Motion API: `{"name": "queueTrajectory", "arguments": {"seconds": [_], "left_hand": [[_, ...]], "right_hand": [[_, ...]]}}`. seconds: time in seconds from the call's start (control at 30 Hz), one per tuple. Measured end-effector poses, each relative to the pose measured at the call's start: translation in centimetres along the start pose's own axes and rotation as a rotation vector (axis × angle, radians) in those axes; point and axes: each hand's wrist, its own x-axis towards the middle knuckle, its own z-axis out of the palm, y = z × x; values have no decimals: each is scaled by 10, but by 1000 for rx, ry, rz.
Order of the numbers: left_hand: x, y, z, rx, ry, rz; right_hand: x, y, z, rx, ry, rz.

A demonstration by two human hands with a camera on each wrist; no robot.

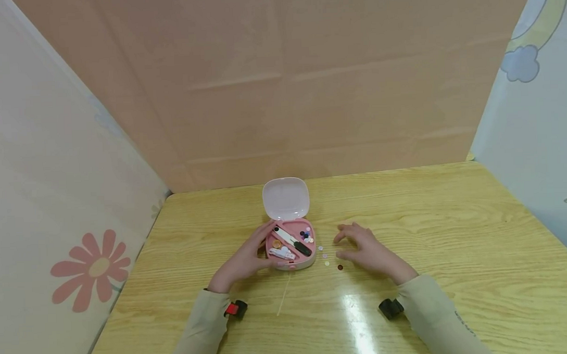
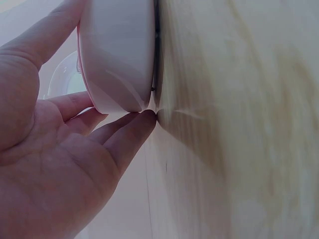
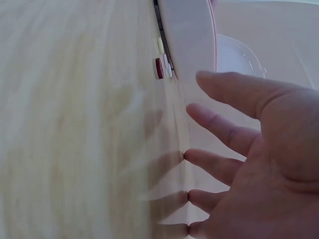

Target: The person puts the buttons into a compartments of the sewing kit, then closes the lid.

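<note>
We see a wood-grained desk (image 1: 453, 218) with bright glare (image 1: 359, 325), a creased tan backdrop (image 1: 281, 109) behind, pale patterned walls (image 1: 44, 169) either side.

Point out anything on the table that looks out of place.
Four button-like discs lie loose on the table, right of the open case, while similar ones sit inside it, so they look spilled or set aside.

The left hand (image 1: 245, 257) grips a box (image 1: 306, 263) beside buttons (image 1: 327, 263).
</note>
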Motion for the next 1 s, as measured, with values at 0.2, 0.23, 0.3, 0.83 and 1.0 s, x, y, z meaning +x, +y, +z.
{"name": "queueTrajectory", "arguments": {"seconds": [0.2,0.23,0.3,0.83,1.0], "left_hand": [[1,1,0,-9,2,4],[1,0,0,-12,1,4],[2,-1,0,-16,1,3],[12,-40,9,18,35,5],[13,-43,8,14,22,-1]], "right_hand": [[-2,0,-2,10,-74,14],[-2,0,-3,19,-85,18],[-3,0,-3,23,-103,16],[-7,3,-3,26,-124,-28],[-6,5,-4,38,-127,-40]]}}
